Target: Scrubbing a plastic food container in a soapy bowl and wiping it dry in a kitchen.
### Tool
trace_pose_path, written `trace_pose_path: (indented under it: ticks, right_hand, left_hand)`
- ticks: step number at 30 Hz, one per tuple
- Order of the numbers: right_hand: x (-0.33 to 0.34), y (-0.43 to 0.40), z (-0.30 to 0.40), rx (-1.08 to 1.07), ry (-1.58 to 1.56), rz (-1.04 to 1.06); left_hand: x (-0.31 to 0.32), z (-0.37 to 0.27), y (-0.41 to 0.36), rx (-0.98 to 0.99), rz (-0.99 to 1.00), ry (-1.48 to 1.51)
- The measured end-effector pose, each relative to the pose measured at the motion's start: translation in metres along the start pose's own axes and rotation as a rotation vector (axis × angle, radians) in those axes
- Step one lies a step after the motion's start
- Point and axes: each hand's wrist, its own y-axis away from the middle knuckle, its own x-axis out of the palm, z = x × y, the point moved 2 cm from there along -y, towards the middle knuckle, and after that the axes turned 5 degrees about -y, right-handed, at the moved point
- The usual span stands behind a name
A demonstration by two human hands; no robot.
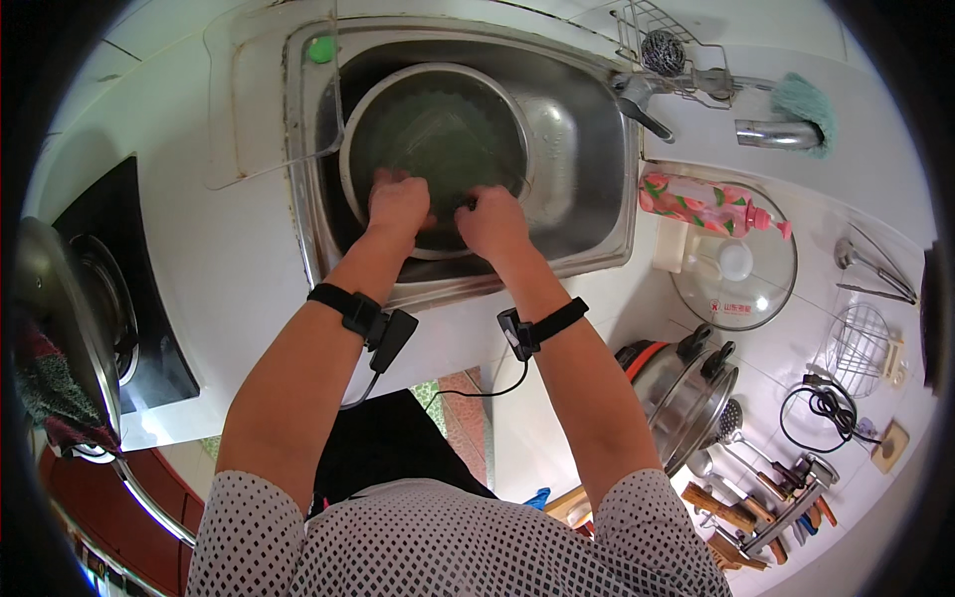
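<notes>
A round metal basin (528,142) stands in the stainless steel sink (597,216), filled with water that looks dark green. Over the near left part of the basin is my left hand (399,203), its fingers reaching down at the water; whether they hold anything is hidden. My right hand (492,220) is at the near right rim with its fingers curled inward, and a small dark thing shows at the fingertips. What that thing is cannot be made out. The two hands are apart. A black strap with a small device is on each forearm.
The faucet (645,108) and a wire rack (671,45) with a steel scourer (662,52) are at the back right. A pink pump bottle (701,205) lies beside a glass lid (735,298). A clear board (261,112) overlaps the sink's left edge. A cooktop (160,321) is far left.
</notes>
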Motion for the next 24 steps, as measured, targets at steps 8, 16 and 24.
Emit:
trace_pose_path:
  ticks: [8, 16, 24]
  right_hand:
    - [0.015, -0.009, -0.042, 0.243, -0.038, 0.007]
    - [0.044, -0.047, 0.017, 0.179, -0.486, 0.2]
    - [0.021, -0.017, -0.024, 0.178, -0.027, 0.153]
  left_hand:
    - [0.019, -0.056, 0.023, -0.298, 0.135, 0.707]
    - [0.015, 0.062, -0.027, 0.342, 0.132, -0.344]
    - [-0.036, -0.109, 0.052, -0.495, 0.033, 0.873]
